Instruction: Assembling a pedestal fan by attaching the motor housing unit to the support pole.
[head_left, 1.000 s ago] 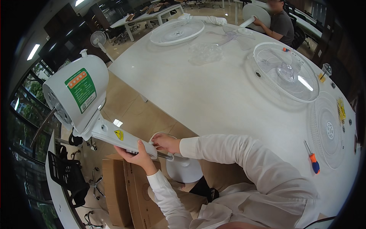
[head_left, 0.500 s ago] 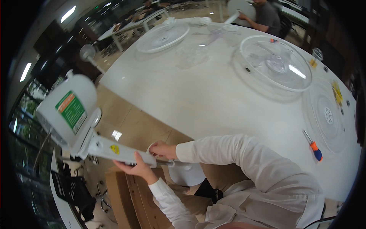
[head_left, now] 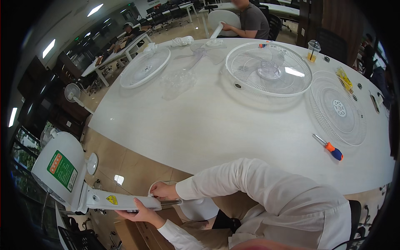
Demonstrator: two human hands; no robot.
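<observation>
A white fan head with its neck (head_left: 125,201) lies tilted at the lower left, a green-and-orange label on its motor housing (head_left: 62,166). My left hand (head_left: 143,214) is wrapped round the neck from below, thumb on its side. At the neck's lower end, beside a metal pole (head_left: 171,202), my right hand (head_left: 164,191) is closed with bent fingers. Whatever it pinches is too small to make out. A thin white loop curves just behind those fingers. Below the pole, a rounded white base (head_left: 199,209) shows partly behind my sleeve.
On the white table (head_left: 179,125) are fan grilles (head_left: 338,109), clear blades (head_left: 200,52), plastic wrap (head_left: 179,81), a screwdriver (head_left: 329,148) and a cup (head_left: 313,51). A cardboard box (head_left: 129,233) stands below my left hand. Across the table sits another person (head_left: 254,25) with a white fan part.
The view has shifted, so the fan neck and both hands sit lower and further left in the picture. Both hands keep their places on the fan.
</observation>
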